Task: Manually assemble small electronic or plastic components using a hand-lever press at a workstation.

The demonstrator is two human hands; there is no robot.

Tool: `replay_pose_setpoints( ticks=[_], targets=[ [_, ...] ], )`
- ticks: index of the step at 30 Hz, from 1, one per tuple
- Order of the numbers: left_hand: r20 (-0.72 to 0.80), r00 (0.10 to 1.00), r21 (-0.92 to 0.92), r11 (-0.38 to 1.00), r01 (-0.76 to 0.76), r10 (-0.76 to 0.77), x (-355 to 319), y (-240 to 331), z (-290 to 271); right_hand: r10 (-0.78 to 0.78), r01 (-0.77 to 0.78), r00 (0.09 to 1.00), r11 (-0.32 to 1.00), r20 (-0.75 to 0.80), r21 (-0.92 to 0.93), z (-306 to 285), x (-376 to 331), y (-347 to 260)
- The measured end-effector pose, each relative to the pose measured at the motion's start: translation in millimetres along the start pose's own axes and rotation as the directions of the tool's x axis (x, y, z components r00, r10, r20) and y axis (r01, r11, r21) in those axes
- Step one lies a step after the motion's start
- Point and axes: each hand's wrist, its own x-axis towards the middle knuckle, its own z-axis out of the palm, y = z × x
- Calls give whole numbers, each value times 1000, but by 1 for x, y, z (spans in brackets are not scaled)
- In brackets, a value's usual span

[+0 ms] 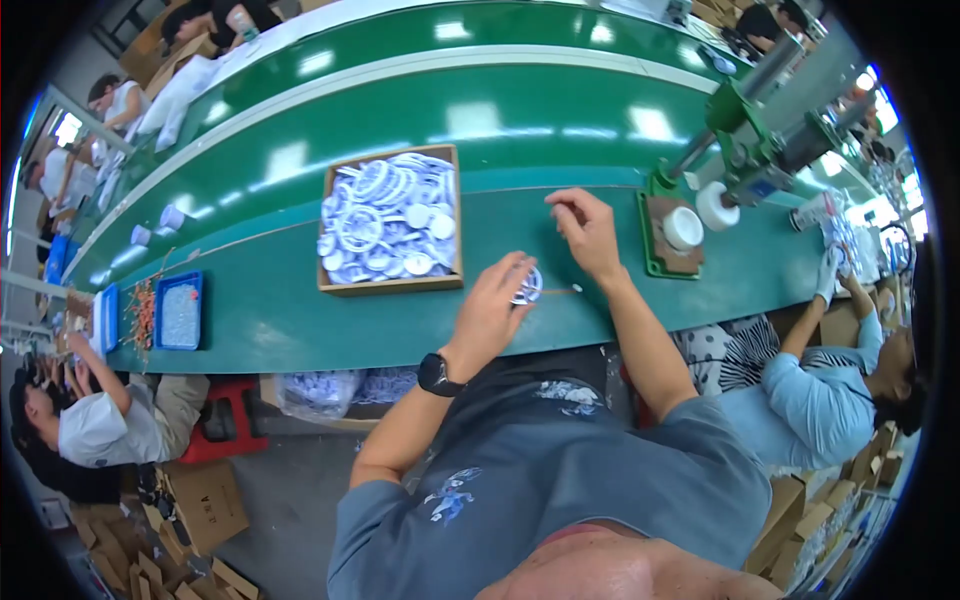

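At the left of the frame a blue tray sits beside a heap of small orange bits; two little pale cups are above them; a red stool is below the tray; a brown box is at the lower left, with more cardboard near the bottom edge; a person in a white shirt is at the left edge; a person in light blue with white gloves is at the right.
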Motion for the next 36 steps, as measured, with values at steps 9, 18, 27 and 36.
replay_pose_setpoints(
  ticks=[9, 18, 27, 36],
  targets=[
    [-195, 970, -11, 990, 144, -143, -6, 9, 35, -225, 237, 955, 971, 195, -43, -3, -121, -27],
    [-241, 956, 142, 969, 202, -164, 6, 9, 39, -22, 311, 819, 857, 574, -411, -34, -122, -72],
    [-162, 980, 24, 993, 118, -112, 18, -22, 52, -440, 607, 781, 702, 444, -373, 104, 34, -69],
    [-220, 947, -167, 965, 201, -235, 10, 2, 52, -535, 647, 762, 655, 365, -391, 119, 33, -49]
  ],
)
